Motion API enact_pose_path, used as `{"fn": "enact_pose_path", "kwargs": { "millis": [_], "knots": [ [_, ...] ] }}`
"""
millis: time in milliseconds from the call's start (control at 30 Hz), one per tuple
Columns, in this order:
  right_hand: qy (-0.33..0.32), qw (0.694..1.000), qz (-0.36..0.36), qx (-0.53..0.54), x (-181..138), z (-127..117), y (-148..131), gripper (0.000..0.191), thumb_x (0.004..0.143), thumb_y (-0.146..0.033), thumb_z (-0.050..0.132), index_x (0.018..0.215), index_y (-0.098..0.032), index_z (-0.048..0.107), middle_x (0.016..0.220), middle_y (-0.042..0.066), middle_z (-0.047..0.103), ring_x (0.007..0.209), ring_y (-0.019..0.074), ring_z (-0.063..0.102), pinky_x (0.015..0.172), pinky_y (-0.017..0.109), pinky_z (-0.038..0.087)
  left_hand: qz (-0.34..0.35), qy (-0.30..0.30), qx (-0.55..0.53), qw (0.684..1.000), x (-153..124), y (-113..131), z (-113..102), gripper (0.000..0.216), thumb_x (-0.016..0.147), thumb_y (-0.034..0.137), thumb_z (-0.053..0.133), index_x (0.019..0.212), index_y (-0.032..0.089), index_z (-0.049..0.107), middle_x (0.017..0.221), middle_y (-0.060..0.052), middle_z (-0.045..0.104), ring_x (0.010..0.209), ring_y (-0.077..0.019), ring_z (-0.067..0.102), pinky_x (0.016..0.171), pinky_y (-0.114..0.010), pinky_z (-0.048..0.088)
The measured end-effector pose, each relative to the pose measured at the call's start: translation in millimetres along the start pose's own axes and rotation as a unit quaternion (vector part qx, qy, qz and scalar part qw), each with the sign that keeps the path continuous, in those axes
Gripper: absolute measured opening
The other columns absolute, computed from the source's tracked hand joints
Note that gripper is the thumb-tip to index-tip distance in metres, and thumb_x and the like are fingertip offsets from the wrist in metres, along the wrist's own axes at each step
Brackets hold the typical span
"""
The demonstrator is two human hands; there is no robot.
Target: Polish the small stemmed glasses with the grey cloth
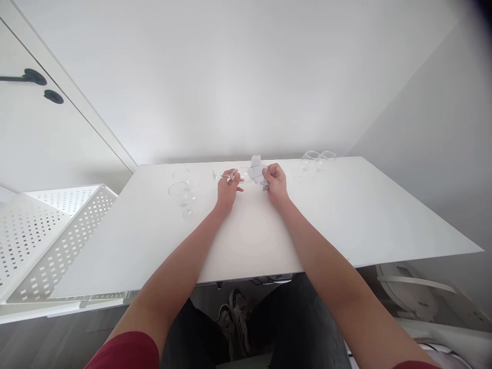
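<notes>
My left hand pinches the stem of a clear wine glass held sideways above the white table. My right hand is closed on a crumpled pale grey cloth pressed at the glass's bowl end. Both hands are near the table's far middle.
Two clear wine glasses stand to the left of my hands, two more glasses at the far right by the wall. A white perforated shelf lies left of the table. A white chair shows below right.
</notes>
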State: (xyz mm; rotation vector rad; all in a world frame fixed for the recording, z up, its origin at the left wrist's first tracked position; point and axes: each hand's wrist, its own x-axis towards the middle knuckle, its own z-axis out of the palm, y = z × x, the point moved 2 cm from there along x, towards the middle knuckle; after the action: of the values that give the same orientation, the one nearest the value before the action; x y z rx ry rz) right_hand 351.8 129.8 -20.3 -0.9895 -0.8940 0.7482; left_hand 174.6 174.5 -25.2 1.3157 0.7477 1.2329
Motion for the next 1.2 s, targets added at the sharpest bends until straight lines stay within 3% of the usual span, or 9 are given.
{"fn": "enact_pose_path", "kwargs": {
  "millis": [67, 300, 467, 633, 733, 833, 933, 1100, 1200],
  "knots": [
    [-0.001, 1.0, -0.007, 0.007, -1, 0, 0, 0.042, 0.079, -0.053, 0.078, 0.094, -0.028, 0.047, 0.086, -0.002, 0.059, 0.067, 0.0143, 0.05, 0.056, 0.025, 0.04, 0.0, -0.009, 0.007, 1.0, 0, 0, 0, 0.053, 0.088, 0.065, 0.069, 0.117, 0.021, 0.068, 0.144, -0.013, 0.054, 0.111, -0.0253, 0.069, 0.063, -0.028, 0.062],
    [-0.176, 0.983, 0.0, -0.048, -12, 15, -5, 0.043, 0.084, -0.044, 0.076, 0.121, -0.024, 0.064, 0.104, 0.003, 0.07, 0.084, 0.0163, 0.059, 0.071, 0.028, 0.047, -0.014, 0.027, -0.018, 0.999, 1, -1, -3, 0.057, 0.089, 0.065, 0.068, 0.124, 0.022, 0.062, 0.125, -0.013, 0.064, 0.117, -0.0278, 0.068, 0.068, -0.032, 0.063],
    [-0.219, 0.973, 0.075, -0.017, -17, 13, -7, 0.042, 0.082, -0.039, 0.076, 0.116, -0.03, 0.053, 0.088, -0.004, 0.066, 0.063, 0.0117, 0.049, 0.059, 0.026, 0.043, 0.009, -0.001, -0.007, 1.0, -3, 1, -1, 0.054, 0.088, 0.062, 0.07, 0.125, 0.022, 0.062, 0.121, -0.012, 0.065, 0.115, -0.0259, 0.065, 0.073, -0.033, 0.064],
    [-0.27, 0.945, 0.179, 0.048, -20, 13, -10, 0.049, 0.072, -0.029, 0.077, 0.11, -0.03, 0.045, 0.074, -0.008, 0.062, 0.046, 0.0076, 0.036, 0.048, 0.023, 0.036, -0.013, -0.081, -0.012, 0.997, -6, 6, 7, 0.049, 0.092, 0.064, 0.064, 0.11, 0.019, 0.067, 0.111, -0.01, 0.067, 0.1, -0.0236, 0.068, 0.078, -0.039, 0.063],
    [-0.255, 0.955, 0.143, 0.054, -20, 15, -15, 0.058, 0.075, -0.029, 0.073, 0.126, -0.032, 0.045, 0.081, -0.006, 0.066, 0.046, 0.0079, 0.036, 0.048, 0.025, 0.039, 0.013, -0.096, -0.054, 0.994, -6, 11, 8, 0.049, 0.092, 0.062, 0.066, 0.121, 0.022, 0.066, 0.115, -0.01, 0.068, 0.108, -0.025, 0.069, 0.091, -0.043, 0.061],
    [-0.24, 0.968, 0.073, -0.005, -22, 20, -15, 0.068, 0.075, -0.029, 0.076, 0.134, -0.034, 0.044, 0.109, 0.001, 0.072, 0.06, 0.0113, 0.049, 0.054, 0.027, 0.048, 0.035, -0.07, -0.092, 0.993, -4, 10, 4, 0.049, 0.091, 0.058, 0.069, 0.129, 0.028, 0.06, 0.123, -0.009, 0.067, 0.115, -0.0242, 0.067, 0.101, -0.045, 0.057],
    [-0.219, 0.973, 0.031, -0.058, -23, 25, -11, 0.076, 0.074, -0.03, 0.08, 0.141, -0.035, 0.044, 0.13, 0.006, 0.067, 0.074, 0.0141, 0.056, 0.061, 0.028, 0.054, 0.044, -0.049, -0.112, 0.992, -1, 7, 0, 0.045, 0.091, 0.057, 0.07, 0.125, 0.029, 0.059, 0.123, -0.008, 0.067, 0.116, -0.0233, 0.067, 0.104, -0.044, 0.055],
    [-0.22, 0.964, 0.143, 0.034, -17, 21, -6, 0.061, 0.081, -0.037, 0.075, 0.138, -0.031, 0.052, 0.082, -0.004, 0.062, 0.049, 0.0082, 0.037, 0.053, 0.028, 0.048, 0.056, -0.071, -0.114, 0.989, 0, 5, -1, 0.043, 0.088, 0.051, 0.075, 0.122, 0.028, 0.06, 0.132, -0.009, 0.064, 0.12, -0.024, 0.064, 0.106, -0.042, 0.052],
    [-0.215, 0.957, 0.177, 0.081, -14, 14, -9, 0.061, 0.081, -0.035, 0.071, 0.139, -0.032, 0.053, 0.075, -0.007, 0.058, 0.043, 0.0058, 0.026, 0.048, 0.025, 0.041, 0.043, -0.098, -0.12, 0.987, -2, 7, 2, 0.044, 0.088, 0.051, 0.075, 0.123, 0.028, 0.06, 0.144, -0.01, 0.06, 0.125, -0.0244, 0.062, 0.109, -0.043, 0.05]
  ]
}}
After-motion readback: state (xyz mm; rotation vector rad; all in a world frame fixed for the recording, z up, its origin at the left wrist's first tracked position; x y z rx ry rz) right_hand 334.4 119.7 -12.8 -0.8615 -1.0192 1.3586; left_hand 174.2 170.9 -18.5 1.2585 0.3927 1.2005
